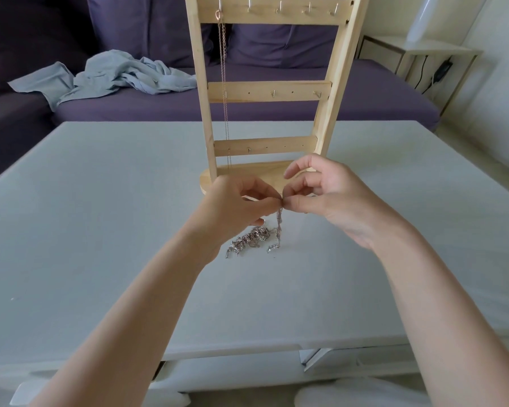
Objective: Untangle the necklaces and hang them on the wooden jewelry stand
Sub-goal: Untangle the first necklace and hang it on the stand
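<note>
Silver necklaces (254, 237) lie knotted, 1 strand pinched by left hand (235, 205) and right hand (325, 195).

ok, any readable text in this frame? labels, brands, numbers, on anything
None. No print shows on the wooden jewelry stand, the table, the sofa, the blue cloth or the side table.
Both hands, left and right, pinch a chain of the tangled necklaces; any stamp on those or on the hung necklace would be too small to read.
</note>
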### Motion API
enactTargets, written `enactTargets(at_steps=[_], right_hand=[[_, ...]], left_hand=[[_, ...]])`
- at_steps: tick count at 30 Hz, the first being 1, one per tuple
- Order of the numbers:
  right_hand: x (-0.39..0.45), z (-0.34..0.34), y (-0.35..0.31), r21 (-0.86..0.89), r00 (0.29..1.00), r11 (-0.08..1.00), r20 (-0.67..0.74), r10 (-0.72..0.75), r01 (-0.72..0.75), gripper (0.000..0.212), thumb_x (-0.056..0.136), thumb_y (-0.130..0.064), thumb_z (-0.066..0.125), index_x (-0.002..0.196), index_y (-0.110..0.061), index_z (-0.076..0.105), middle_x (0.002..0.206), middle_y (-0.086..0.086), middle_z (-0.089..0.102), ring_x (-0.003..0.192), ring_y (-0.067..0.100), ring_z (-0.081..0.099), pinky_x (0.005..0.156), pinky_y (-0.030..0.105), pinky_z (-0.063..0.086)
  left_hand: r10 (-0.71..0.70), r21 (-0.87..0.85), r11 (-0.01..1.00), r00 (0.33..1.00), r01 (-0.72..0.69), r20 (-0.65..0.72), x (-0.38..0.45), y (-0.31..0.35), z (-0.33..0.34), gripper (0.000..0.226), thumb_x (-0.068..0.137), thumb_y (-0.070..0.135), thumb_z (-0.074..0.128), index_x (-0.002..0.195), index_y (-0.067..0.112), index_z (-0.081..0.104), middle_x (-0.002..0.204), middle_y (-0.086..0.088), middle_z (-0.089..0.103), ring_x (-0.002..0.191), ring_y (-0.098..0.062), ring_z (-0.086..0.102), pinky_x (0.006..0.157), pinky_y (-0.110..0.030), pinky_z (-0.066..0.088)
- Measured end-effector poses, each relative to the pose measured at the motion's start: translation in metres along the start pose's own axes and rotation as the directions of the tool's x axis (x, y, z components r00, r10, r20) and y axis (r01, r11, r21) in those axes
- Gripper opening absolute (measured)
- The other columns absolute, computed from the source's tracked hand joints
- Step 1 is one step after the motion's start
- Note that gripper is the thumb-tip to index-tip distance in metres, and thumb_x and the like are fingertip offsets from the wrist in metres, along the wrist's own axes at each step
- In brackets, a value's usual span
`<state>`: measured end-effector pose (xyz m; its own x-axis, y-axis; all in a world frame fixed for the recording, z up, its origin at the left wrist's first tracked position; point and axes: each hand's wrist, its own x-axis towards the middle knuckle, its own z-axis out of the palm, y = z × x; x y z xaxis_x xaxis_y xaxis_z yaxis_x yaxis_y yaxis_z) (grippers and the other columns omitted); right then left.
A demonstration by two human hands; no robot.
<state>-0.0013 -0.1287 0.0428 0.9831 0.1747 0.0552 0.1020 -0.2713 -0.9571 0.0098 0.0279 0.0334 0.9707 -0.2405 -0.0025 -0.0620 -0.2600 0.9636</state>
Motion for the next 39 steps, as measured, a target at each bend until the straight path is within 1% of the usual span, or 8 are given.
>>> enactTargets(at_steps=[5, 10, 17, 22, 27, 30, 32, 39], right_hand=[[0.0, 0.002, 0.001, -0.024, 0.999, 0.999, 0.035, 0.027, -0.027, 0.03, 0.081, 0.007, 0.063, 0.098, -0.016, 0.053, 0.073, -0.002, 0.065, 0.062, 0.009, 0.051, 0.058, 0.014, 0.041], [0.0, -0.002, 0.001, 0.025, 0.999, 1.0, 0.033, 0.016, -0.017, 0.035, 0.077, -0.001, 0.071, 0.103, -0.018, 0.055, 0.074, -0.004, 0.067, 0.071, 0.012, 0.054, 0.067, 0.021, 0.041], [-0.002, -0.003, 0.0, 0.029, 0.993, 0.996, 0.085, 0.08, -0.083, 0.031, 0.08, 0.011, 0.062, 0.095, -0.014, 0.049, 0.067, -0.001, 0.063, 0.057, 0.005, 0.051, 0.06, 0.016, 0.04], [-0.001, 0.003, 0.002, 0.14, 0.993, 0.984, 0.055, 0.107, -0.113, 0.03, 0.08, 0.014, 0.055, 0.086, -0.014, 0.045, 0.071, 0.008, 0.057, 0.061, 0.014, 0.044, 0.061, 0.021, 0.036], [0.001, 0.008, 0.003, -0.091, 0.999, 0.996, -0.051, -0.012, 0.008, 0.035, 0.075, 0.008, 0.062, 0.082, -0.019, 0.039, 0.069, -0.002, 0.057, 0.064, 0.014, 0.044, 0.065, 0.024, 0.04], [0.002, 0.009, 0.003, -0.184, 0.996, 0.981, -0.058, -0.068, 0.056, 0.037, 0.073, 0.006, 0.062, 0.082, -0.019, 0.037, 0.066, -0.006, 0.055, 0.063, 0.014, 0.042, 0.065, 0.026, 0.04], [0.002, 0.009, 0.003, -0.208, 0.997, 0.977, -0.058, -0.059, 0.046, 0.036, 0.074, 0.005, 0.062, 0.081, -0.02, 0.037, 0.066, -0.006, 0.055, 0.062, 0.014, 0.043, 0.065, 0.026, 0.04], [-0.002, 0.007, -0.002, -0.029, 0.997, 0.997, -0.004, 0.075, -0.075, 0.031, 0.08, 0.007, 0.057, 0.083, -0.018, 0.037, 0.075, 0.005, 0.062, 0.059, 0.01, 0.043, 0.062, 0.023, 0.037]], left_hand=[[-0.047, -0.033, 0.998, 0.999, 0.047, 0.014, 0.0, -0.003, 0.001, 0.015, 0.082, 0.006, 0.066, 0.07, 0.015, 0.064, 0.065, 0.007, 0.06, 0.056, -0.003, 0.054, 0.064, -0.017, 0.054], [-0.079, -0.184, 0.979, 0.996, 0.084, 0.036, -0.001, -0.002, -0.002, 0.013, 0.081, 0.004, 0.068, 0.07, 0.01, 0.065, 0.063, 0.002, 0.063, 0.059, -0.007, 0.059, 0.061, -0.015, 0.05], [-0.045, -0.115, 0.992, 0.994, 0.056, 0.101, -0.001, -0.002, 0.001, 0.019, 0.082, -0.001, 0.063, 0.084, 0.016, 0.055, 0.074, 0.003, 0.061, 0.058, -0.006, 0.054, 0.058, -0.015, 0.05], [-0.008, -0.137, 0.99, 0.997, 0.018, 0.075, 0.0, -0.004, 0.008, 0.016, 0.083, 0.002, 0.061, 0.083, 0.015, 0.052, 0.058, 0.014, 0.054, 0.051, -0.004, 0.046, 0.056, -0.018, 0.046], [-0.184, -0.247, 0.948, 0.979, 0.2, 0.085, 0.003, -0.008, 0.014, 0.004, 0.085, 0.006, 0.063, 0.083, 0.008, 0.063, 0.064, 0.002, 0.053, 0.053, -0.007, 0.047, 0.057, -0.016, 0.048], [-0.225, -0.229, 0.944, 0.971, 0.238, 0.084, 0.004, -0.011, 0.012, 0.008, 0.084, 0.009, 0.066, 0.087, 0.002, 0.069, 0.067, -0.001, 0.055, 0.05, -0.006, 0.05, 0.057, -0.014, 0.05], [-0.203, -0.177, 0.961, 0.977, 0.212, 0.068, 0.003, -0.011, 0.011, 0.006, 0.084, 0.01, 0.066, 0.079, 0.007, 0.067, 0.066, -0.002, 0.055, 0.052, -0.006, 0.05, 0.056, -0.014, 0.049], [-0.161, -0.042, 0.986, 0.984, 0.164, 0.075, -0.001, -0.006, 0.011, 0.041, 0.084, 0.019, 0.058, 0.044, 0.025, 0.053, 0.054, 0.007, 0.035, 0.045, -0.007, 0.032, 0.052, -0.019, 0.035]])
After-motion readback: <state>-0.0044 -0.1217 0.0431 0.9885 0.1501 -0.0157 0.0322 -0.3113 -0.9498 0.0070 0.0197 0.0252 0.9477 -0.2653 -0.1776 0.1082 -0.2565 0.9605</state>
